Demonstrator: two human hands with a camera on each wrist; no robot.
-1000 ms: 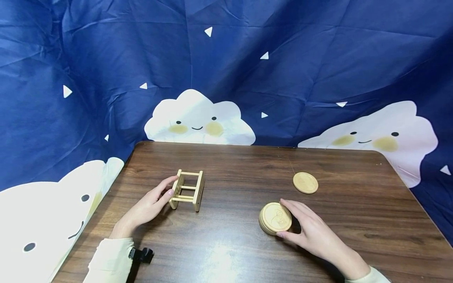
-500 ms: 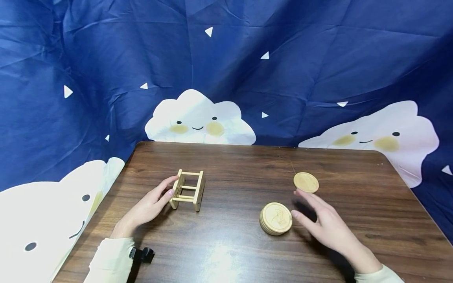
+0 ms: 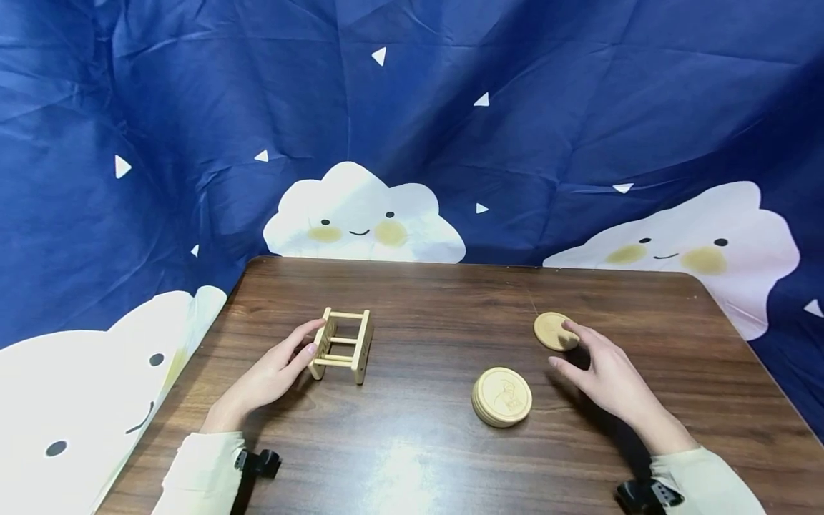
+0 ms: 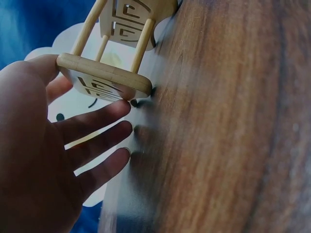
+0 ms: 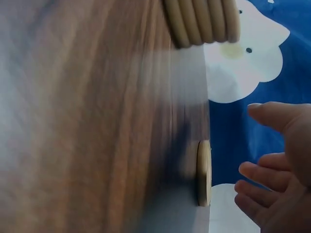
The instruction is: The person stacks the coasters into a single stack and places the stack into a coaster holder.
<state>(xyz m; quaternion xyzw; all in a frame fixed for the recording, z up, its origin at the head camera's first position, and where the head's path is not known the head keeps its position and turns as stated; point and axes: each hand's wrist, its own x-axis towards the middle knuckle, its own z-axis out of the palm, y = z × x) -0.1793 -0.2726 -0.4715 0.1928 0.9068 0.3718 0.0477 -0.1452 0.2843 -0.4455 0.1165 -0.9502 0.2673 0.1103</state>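
My left hand [image 3: 273, 375] holds the near side panel of a small wooden coaster rack [image 3: 344, 342], thumb and index finger at that panel. In the left wrist view, the other fingers [image 4: 99, 167] of that hand stretch out below the rack's cut-out panel. My right hand [image 3: 608, 372] hovers with parted fingers beside a single round wooden coaster [image 3: 550, 331], its index finger partly over the coaster in the head view. A gap separates hand and coaster in the right wrist view. Left of the right hand stands a neat stack of several coasters [image 3: 502, 395], the top one engraved.
Everything lies on a brown wood-grain table [image 3: 425, 315]. Behind it hangs a blue cloth [image 3: 412, 114] with white clouds and triangles. Black wrist straps [image 3: 257, 463] are worn over the pale sleeves [image 3: 202, 468].
My right hand has left the coaster stack and moved right and away from me to the single coaster. The left hand and the rack have stayed put.
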